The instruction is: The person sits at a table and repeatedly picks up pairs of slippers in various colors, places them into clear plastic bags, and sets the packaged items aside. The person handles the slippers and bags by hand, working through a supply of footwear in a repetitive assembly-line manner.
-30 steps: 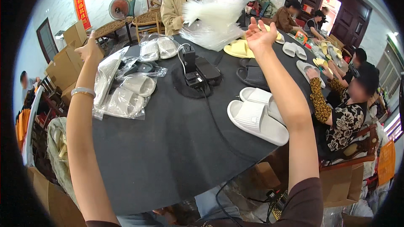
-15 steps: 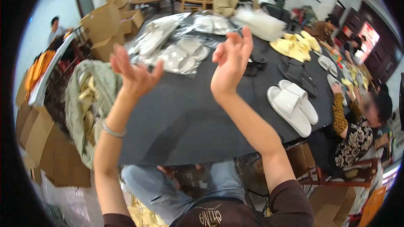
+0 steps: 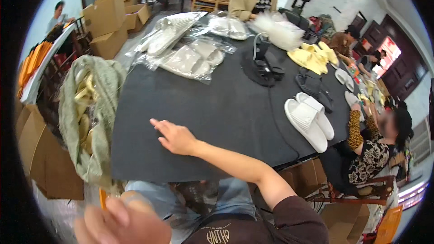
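My right hand reaches across to the left, low over the black tabletop, fingers stretched out and nothing in them. Close to the camera at the lower left is my left hand, its fingers smeared by motion. The nearest thing to it is a green sack holding yellow slippers, beside the table's left edge. Farther back on the table lie slippers in clear plastic bags. A pair of white slide slippers rests at the table's right side.
Black sandals, yellow slippers and a black corded device stand farther back. Cardboard boxes are at the far left. One co-worker sits at the right; another person is across the table.
Both hands were raised above the table. My right hand has dropped leftward toward the tabletop; my left has come back toward me at the lower left. The corded device is now uncovered.
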The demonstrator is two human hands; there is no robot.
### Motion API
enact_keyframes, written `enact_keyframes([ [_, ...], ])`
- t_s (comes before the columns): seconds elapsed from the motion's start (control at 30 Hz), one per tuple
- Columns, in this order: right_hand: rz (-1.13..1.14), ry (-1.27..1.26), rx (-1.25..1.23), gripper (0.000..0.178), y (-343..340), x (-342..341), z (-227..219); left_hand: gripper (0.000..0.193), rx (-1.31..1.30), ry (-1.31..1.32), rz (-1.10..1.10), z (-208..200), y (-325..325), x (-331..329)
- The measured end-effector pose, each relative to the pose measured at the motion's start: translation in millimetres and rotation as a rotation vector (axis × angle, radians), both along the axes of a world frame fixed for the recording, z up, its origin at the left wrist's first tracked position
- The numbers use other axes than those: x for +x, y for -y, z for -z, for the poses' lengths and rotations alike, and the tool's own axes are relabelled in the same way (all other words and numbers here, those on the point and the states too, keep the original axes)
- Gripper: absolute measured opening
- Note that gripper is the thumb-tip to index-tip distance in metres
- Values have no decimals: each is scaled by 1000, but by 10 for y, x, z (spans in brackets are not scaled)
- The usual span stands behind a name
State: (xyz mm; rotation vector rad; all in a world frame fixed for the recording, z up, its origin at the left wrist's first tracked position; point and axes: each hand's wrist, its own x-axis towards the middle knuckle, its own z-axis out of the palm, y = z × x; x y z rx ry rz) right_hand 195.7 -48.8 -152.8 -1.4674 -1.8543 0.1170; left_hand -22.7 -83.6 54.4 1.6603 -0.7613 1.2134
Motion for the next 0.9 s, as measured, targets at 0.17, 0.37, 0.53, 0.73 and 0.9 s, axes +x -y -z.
enact_keyframes([
  [0.17,-37,-211,-51,67,-8,8,-10,26,-281,-12,68,-102,204,53],
  [0.37,-32,-291,-122,68,-17,58,-26,28,-231,98,119,39,104,80],
  [0.53,-38,-361,-181,67,-21,81,-40,31,-253,218,106,20,124,212],
  [0.73,-40,-475,-198,66,-30,98,-49,27,-246,358,65,6,89,330],
  [0.9,-53,-538,-185,66,-21,111,-35,28,-217,300,40,26,48,338],
])
